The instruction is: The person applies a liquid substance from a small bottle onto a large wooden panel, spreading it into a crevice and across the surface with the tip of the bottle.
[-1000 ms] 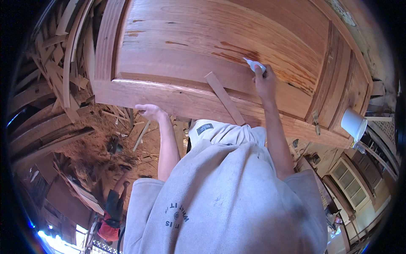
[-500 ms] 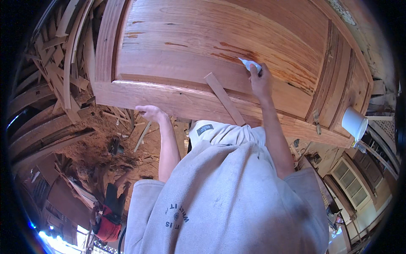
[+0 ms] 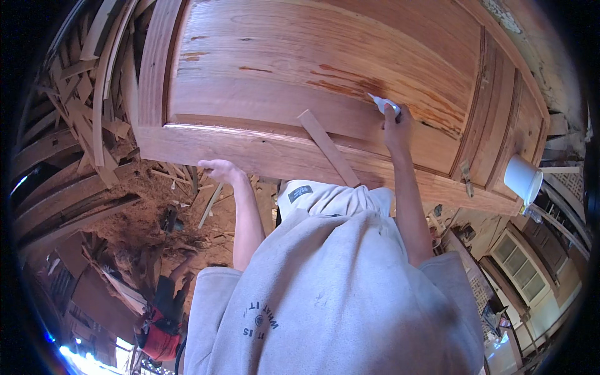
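A large panelled wooden door (image 3: 262, 103) lies flat before me, with dark orange-brown streaks on its main panel. My right hand (image 3: 397, 128) is closed around a small white squeeze bottle (image 3: 388, 107), whose pointed nozzle is directed left, at the streaks. I cannot tell whether the tip touches the wood. At the door's near edge, my left hand (image 3: 222, 171) rests against the frame; its fingers look extended, with nothing visible in them. Between my hands, a thin wooden strip (image 3: 329, 148) lies slanted across the near frame.
On the door's right end stand a white plastic tub (image 3: 523, 178) and a brush-like tool (image 3: 467, 178). Stacked planks and offcuts (image 3: 103, 87) fill the left side. Sawdust (image 3: 144, 219) covers the floor. Another person in red (image 3: 161, 340) is at the lower left.
My right hand has moved a little right and nearer to me with the squeeze bottle, along the streaks. My left hand stays at the door's edge.
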The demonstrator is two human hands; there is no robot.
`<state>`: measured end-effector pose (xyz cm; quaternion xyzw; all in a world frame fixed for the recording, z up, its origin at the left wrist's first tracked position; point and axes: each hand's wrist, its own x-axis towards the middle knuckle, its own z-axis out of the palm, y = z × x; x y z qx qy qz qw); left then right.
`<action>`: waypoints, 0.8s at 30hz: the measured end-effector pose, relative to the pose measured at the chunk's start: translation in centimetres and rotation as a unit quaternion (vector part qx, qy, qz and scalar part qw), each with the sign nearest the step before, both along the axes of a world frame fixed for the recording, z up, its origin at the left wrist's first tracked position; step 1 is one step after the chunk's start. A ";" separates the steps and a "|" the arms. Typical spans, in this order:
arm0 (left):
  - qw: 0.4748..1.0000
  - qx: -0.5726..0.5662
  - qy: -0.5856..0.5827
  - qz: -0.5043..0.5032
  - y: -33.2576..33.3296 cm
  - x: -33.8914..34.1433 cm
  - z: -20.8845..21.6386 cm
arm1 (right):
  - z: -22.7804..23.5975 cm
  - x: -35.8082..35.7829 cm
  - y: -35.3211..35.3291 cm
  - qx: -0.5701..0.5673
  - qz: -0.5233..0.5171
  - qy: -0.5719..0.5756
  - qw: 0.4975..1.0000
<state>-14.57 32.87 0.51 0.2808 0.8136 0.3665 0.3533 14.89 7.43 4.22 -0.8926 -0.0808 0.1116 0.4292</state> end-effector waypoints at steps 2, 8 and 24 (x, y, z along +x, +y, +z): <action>0.999 0.009 0.029 -0.008 0.1 -0.5 0.0 | 1.0 -0.1 0.0 0.006 -0.010 0.034 0.999; 0.997 0.059 0.045 -0.026 0.3 -0.7 -1.0 | 3.3 -0.1 0.7 0.089 -0.028 0.123 0.988; 0.998 0.047 0.040 0.001 0.2 0.1 0.8 | 3.4 -4.3 13.7 0.114 0.137 0.262 0.948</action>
